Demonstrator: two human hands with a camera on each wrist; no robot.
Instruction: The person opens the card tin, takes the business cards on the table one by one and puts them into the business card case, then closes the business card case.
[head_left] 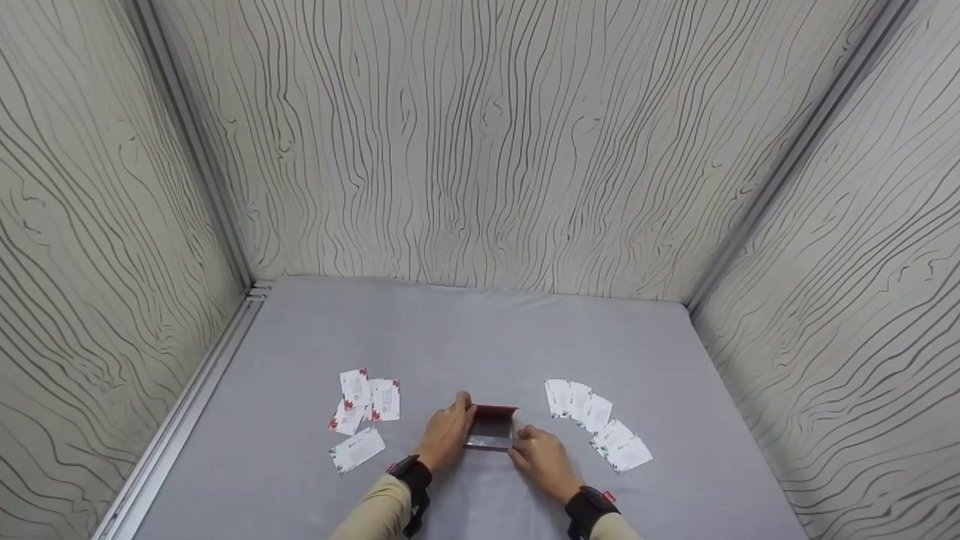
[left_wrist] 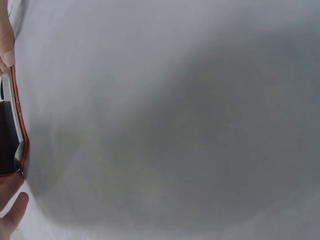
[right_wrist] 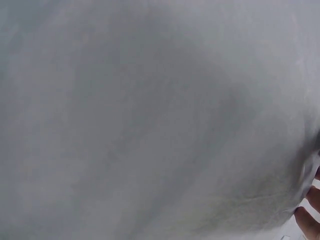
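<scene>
A small open card case [head_left: 491,426] with a red edge and dark inside lies on the grey cloth in front of me. My left hand [head_left: 446,431] grips its left side, with fingers at the back corner. At the front right corner, my right hand [head_left: 546,457] pinches the edge between thumb and fingers. In the left wrist view the case's red rim [left_wrist: 18,112] shows at the left border, with fingertips at both ends. Only a few fingers [right_wrist: 311,220] appear at the right border of the right wrist view; the case is out of sight there.
To the left lie several white cards with red corners [head_left: 385,400], overlapping, and one card with dark corner marks [head_left: 358,449] nearer me. Several white cards [head_left: 598,411] are fanned in an arc on the right. Wood-patterned panels [head_left: 480,150] surround the cloth-covered table [head_left: 450,330].
</scene>
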